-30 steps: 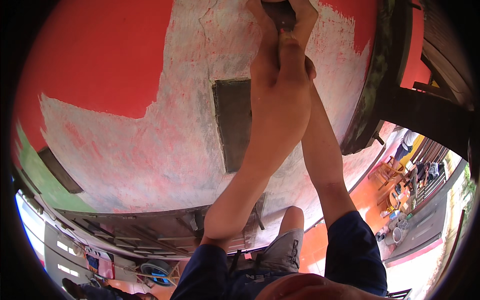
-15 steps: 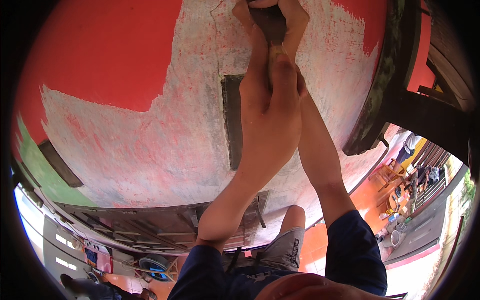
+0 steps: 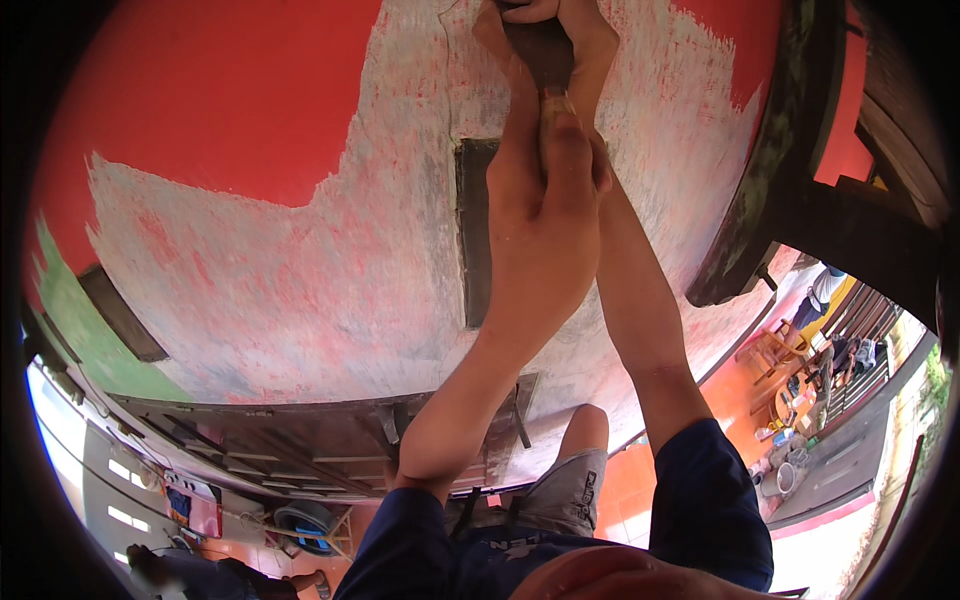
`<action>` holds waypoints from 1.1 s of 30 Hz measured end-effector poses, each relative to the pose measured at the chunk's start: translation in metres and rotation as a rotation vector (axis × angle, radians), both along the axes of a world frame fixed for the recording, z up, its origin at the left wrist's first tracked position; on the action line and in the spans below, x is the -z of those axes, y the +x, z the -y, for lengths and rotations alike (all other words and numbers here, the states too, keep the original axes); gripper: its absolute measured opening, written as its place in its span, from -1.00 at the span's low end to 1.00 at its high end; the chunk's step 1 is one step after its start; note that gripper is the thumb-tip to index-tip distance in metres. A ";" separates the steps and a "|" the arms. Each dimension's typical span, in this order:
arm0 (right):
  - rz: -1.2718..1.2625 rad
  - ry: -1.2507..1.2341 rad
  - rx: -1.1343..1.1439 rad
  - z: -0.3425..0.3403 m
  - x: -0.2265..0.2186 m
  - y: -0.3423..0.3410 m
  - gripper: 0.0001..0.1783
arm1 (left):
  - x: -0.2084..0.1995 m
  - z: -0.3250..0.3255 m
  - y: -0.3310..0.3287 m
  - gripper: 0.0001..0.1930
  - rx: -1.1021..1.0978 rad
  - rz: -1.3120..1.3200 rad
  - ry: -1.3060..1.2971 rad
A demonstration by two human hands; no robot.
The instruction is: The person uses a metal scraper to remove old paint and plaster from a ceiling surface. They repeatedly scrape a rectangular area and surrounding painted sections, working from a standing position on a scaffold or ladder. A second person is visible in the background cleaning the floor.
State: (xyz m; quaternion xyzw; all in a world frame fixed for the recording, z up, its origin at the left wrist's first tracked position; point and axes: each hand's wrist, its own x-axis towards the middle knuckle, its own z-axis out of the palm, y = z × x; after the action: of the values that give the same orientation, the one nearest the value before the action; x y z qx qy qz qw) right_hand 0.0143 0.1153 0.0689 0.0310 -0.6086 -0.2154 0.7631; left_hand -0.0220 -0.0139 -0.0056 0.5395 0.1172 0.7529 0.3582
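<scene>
Both my hands are raised against the wall on one tool, which looks like a paint scraper with a dark flat blade (image 3: 543, 55) and a yellowish handle. My left hand (image 3: 548, 225) is closed round the handle, its thumb lying along the top. Farther up, my right hand (image 3: 592, 45) is closed about the blade's far part, and its forearm passes behind my left hand. The blade's tip is hidden by fingers. Behind the hands the wall (image 3: 270, 270) is worn to whitish grey with red streaks, with solid red paint (image 3: 220, 90) left of them.
A dark rectangular piece (image 3: 475, 235) is set in the wall beside my left wrist. Dark timber (image 3: 760, 180) juts out at right. Below is a slatted dark frame (image 3: 300, 450). Another person (image 3: 200, 575) is at lower left; a wooden chair (image 3: 775, 350) and buckets (image 3: 780, 480) stand at right.
The wall has shifted slightly up and right in the view, while both hands keep their grip on the scraper. More of the person at lower left shows.
</scene>
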 end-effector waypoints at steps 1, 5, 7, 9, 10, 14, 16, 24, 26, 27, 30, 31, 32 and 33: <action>0.004 -0.002 -0.003 0.000 0.001 0.000 -0.89 | -0.003 -0.003 -0.002 -0.80 -0.014 -0.022 0.016; -0.008 -0.004 -0.008 -0.002 0.005 0.001 -0.89 | -0.005 -0.004 -0.004 -0.81 0.012 -0.002 0.120; 0.000 -0.016 0.004 -0.002 0.008 0.001 -0.89 | -0.002 -0.004 -0.002 -0.81 -0.004 0.001 0.015; 0.006 -0.023 0.009 -0.002 0.010 0.002 -0.89 | 0.003 -0.002 0.001 -0.81 -0.007 -0.016 0.012; 0.008 -0.024 0.014 -0.001 0.011 0.002 -0.89 | 0.005 -0.003 0.003 -0.81 -0.015 -0.033 0.019; 0.004 -0.018 0.011 -0.001 0.008 0.004 -0.88 | 0.005 -0.006 0.014 -0.80 -0.036 0.015 0.091; 0.005 -0.009 0.031 -0.002 0.005 0.005 -0.88 | 0.002 -0.006 0.015 -0.80 -0.036 0.024 0.012; 0.009 -0.033 0.024 0.002 0.010 0.002 -0.87 | -0.013 0.006 0.012 -0.80 0.066 0.015 -0.086; 0.008 -0.040 0.035 0.004 0.014 0.001 -0.86 | -0.008 0.001 0.015 -0.77 0.002 0.000 0.030; 0.011 -0.041 0.043 0.004 0.016 0.001 -0.86 | -0.004 -0.004 0.017 -0.75 -0.028 -0.006 0.074; 0.013 -0.048 0.036 0.003 0.018 0.002 -0.86 | 0.004 -0.013 0.025 -0.66 -0.092 -0.004 0.134; 0.014 -0.049 0.036 0.003 0.018 0.003 -0.85 | 0.003 -0.017 0.030 -0.64 -0.092 0.006 0.167; 0.013 -0.041 0.032 0.003 0.019 0.003 -0.85 | 0.005 -0.017 0.030 -0.62 -0.107 0.006 0.244; 0.013 -0.046 0.029 0.004 0.019 0.003 -0.85 | 0.005 -0.017 0.031 -0.60 -0.089 -0.003 0.174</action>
State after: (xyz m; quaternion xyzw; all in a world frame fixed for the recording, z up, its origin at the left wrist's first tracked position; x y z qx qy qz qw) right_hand 0.0177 0.1117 0.0503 0.0060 -0.6188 -0.2120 0.7564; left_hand 0.0089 0.0030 -0.0107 0.5641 0.0757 0.7745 0.2760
